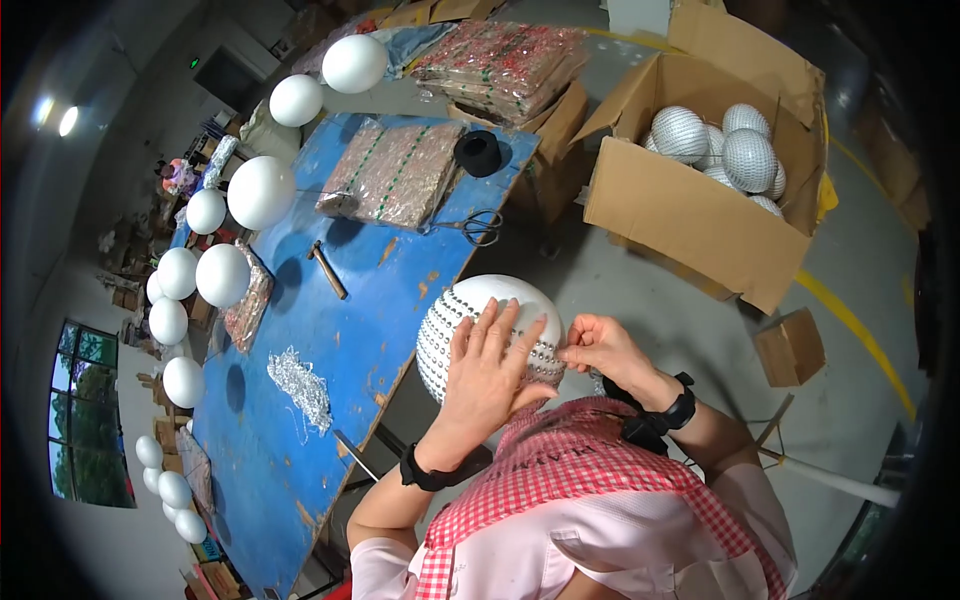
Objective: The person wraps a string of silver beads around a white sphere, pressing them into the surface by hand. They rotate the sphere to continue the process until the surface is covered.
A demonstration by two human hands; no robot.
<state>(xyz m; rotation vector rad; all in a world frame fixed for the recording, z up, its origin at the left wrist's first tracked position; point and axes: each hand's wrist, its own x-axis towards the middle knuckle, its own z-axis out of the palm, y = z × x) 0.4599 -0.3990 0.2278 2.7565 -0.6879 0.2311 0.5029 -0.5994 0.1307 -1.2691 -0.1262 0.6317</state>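
A white foam ball (490, 297), partly covered with rows of small silver mirror tiles, sits in front of my chest at the edge of a blue table (330, 330). My left hand (487, 370) lies flat on the ball's near side with fingers spread, steadying it. My right hand (600, 347) pinches at the ball's right side, fingertips touching the strip of mirror tiles there. A loose heap of silver tile strip (300, 385) lies on the table to my left.
Plain white foam balls (260, 190) line the table's left edge. Flat packets of tiles (392, 172), a black tape roll (478, 152), scissors (478, 226) and a hammer (327, 268) lie on the table. A cardboard box (690, 215) of finished mirror balls (748, 155) stands on the floor at right.
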